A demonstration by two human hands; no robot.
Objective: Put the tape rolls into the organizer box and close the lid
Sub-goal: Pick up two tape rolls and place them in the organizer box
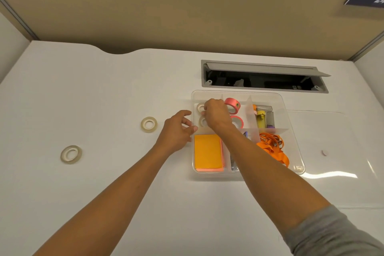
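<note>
The light is bright and even, and seems to come from above. A white shine streaks the clear lid (332,174) on the white desk (104,93). Shadows are soft and faint. The edges bend outward. Everything looks a little fuzzy.

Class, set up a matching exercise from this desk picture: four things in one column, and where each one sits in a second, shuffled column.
Things
1. pink tape roll
2. orange sticky notes
3. orange strap
4. two clear tape rolls

Places
A. on the bare desk, left of the box
B. near-left compartment of the box
C. far middle compartment of the box
D. near-right compartment of the box

Pairs: 1-C, 2-B, 3-D, 4-A
</note>
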